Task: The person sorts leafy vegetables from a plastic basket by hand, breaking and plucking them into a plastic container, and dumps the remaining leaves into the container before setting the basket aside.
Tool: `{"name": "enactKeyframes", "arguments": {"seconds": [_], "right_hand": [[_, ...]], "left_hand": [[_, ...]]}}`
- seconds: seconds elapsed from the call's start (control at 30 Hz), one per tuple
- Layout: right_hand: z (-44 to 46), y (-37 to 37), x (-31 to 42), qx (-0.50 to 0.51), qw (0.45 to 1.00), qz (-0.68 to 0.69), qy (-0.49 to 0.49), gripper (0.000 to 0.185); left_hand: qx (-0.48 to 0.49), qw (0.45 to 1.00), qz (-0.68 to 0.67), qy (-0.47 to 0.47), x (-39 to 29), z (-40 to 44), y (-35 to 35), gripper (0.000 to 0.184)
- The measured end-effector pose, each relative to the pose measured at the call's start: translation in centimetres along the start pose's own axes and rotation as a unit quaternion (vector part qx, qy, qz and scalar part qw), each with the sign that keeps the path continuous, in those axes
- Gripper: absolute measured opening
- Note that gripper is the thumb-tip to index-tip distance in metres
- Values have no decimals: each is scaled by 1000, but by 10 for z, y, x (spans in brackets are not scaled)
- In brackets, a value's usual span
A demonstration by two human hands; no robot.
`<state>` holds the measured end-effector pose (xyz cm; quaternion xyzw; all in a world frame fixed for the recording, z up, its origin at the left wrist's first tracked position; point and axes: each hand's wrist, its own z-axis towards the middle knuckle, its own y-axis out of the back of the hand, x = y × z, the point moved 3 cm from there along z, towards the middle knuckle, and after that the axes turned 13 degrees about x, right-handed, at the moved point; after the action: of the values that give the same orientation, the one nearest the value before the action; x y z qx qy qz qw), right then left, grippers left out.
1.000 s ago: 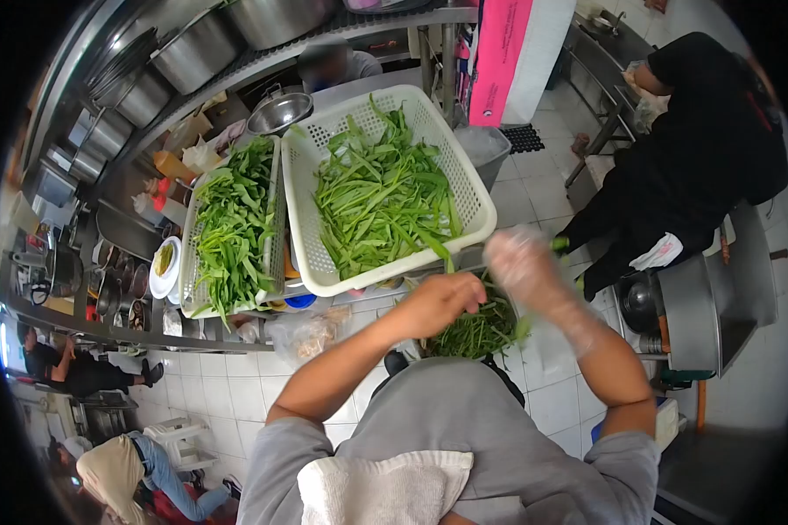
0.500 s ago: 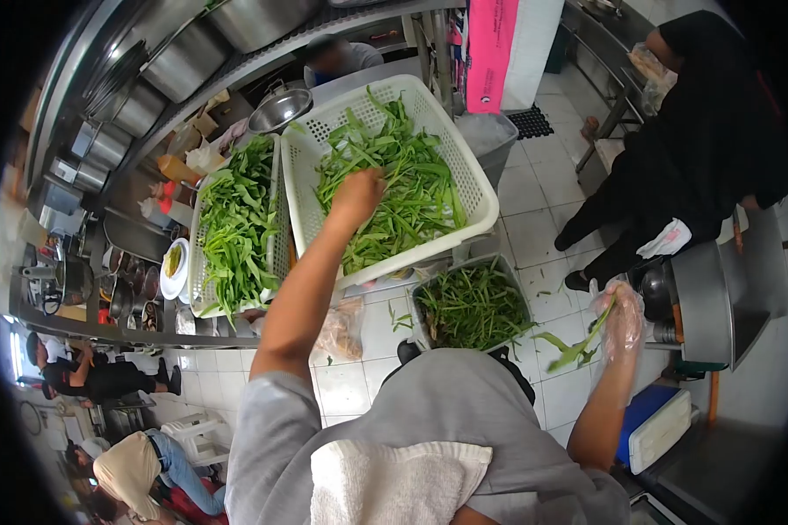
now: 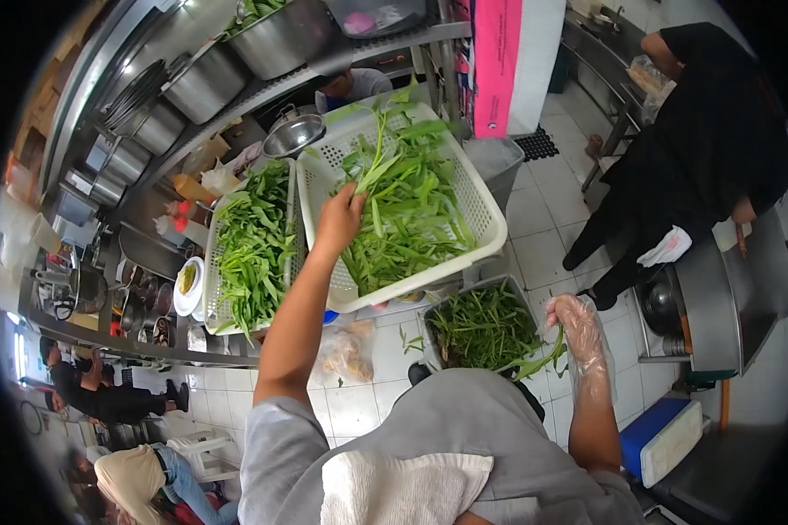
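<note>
My bare left hand (image 3: 341,216) pinches a leafy green stalk (image 3: 379,162) that rises over the big white perforated basket (image 3: 490,243). Loose leafy greens (image 3: 411,197) with long narrow leaves lie spread inside that basket. To its left, a second white basket (image 3: 214,297) is heaped with similar greens (image 3: 256,236). My right hand (image 3: 578,322), in a clear plastic glove, is closed on a drooping leafy sprig (image 3: 547,357). That sprig hangs by the right edge of a square bin (image 3: 518,291) full of cut greens (image 3: 481,324).
Metal pots (image 3: 203,83) line the shelf at upper left. A steel bowl (image 3: 295,133) sits behind the baskets. A person in black (image 3: 700,149) stands at right, near a blue cooler (image 3: 661,437). A clear bag (image 3: 346,352) rests on the tiled floor (image 3: 543,219).
My left hand has come out of the greens with a stalk, moving slightly left and down. My right hand has moved left toward the bin with its sprig. The view has tilted slightly.
</note>
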<state>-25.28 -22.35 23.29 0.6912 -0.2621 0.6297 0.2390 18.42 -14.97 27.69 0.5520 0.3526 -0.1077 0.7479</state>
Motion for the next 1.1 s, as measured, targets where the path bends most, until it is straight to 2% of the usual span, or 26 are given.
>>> {"name": "enactKeyframes", "arguments": {"seconds": [0.1,0.17,0.23,0.27,0.3,0.33,0.37,0.4,0.47,0.5,0.53,0.57,0.63,0.67,0.73,0.77,0.83,0.87,0.9,0.93,0.97,1.0,1.03,1.1], "right_hand": [[11,-14,18,36,999,-11,5,18],[19,-25,44,59,998,-21,13,16],[30,-38,71,82,994,-58,-48,11],[41,-43,78,80,994,-59,-48,11],[51,-48,96,59,970,-202,124,10],[55,-57,113,34,896,-335,289,10],[61,-63,124,32,897,-336,287,10],[65,-68,141,19,894,-342,290,10],[78,-81,164,4,890,-350,291,11],[85,-88,173,-6,866,-376,329,10],[92,-94,180,-16,840,-400,367,9],[104,-97,179,-16,839,-403,365,9],[128,-113,160,-16,671,-600,434,15],[142,-117,147,-17,671,-601,434,15],[161,-129,127,71,689,-590,415,10],[161,-132,125,69,689,-590,415,10],[159,-140,122,91,681,-646,333,7],[164,-133,115,92,729,-523,432,10],[169,-137,118,92,729,-523,432,10],[179,-142,118,3,688,-655,311,12],[187,-141,117,-84,619,-761,176,14],[207,-112,129,-82,777,-583,224,13],[221,-76,138,-78,889,-370,258,14],[196,-42,179,-141,924,-277,223,19]], "left_hand": [[-10,997,-50,56,-22,-24,3,17],[-27,997,-50,54,-32,-36,1,16],[-84,996,-2,-33,-44,-46,0,15],[-126,987,36,-90,-48,-49,-2,17],[-126,987,34,-91,-54,-53,-3,17],[-89,995,42,-30,-60,-56,-3,22],[-51,997,50,29,-62,-59,-5,29],[-49,998,9,35,-64,-61,-9,40],[-53,999,9,4,-61,-61,-15,41],[-58,998,10,-25,-62,-63,-19,42],[-56,998,7,-25,-65,-65,-21,42],[-40,999,-5,-5,-70,-66,-21,42],[-23,999,-17,14,-79,-69,-21,41],[-13,1000,-14,-4,-84,-71,-22,38],[-2,1000,-9,-24,-97,-74,-19,34],[6,999,5,-39,-105,-77,-15,28],[14,998,20,-54,-107,-78,-18,22],[-4,996,-12,-92,-103,-79,-22,18],[-22,990,-43,-130,-103,-80,-23,16],[-21,990,-44,-129,-103,-81,-24,16],[1,992,-60,-112,-103,-84,-26,15],[23,992,-77,-95,-103,-86,-28,14],[25,992,-78,-94,-101,-90,-32,14],[21,989,-144,11,-84,-93,-43,14]]}}
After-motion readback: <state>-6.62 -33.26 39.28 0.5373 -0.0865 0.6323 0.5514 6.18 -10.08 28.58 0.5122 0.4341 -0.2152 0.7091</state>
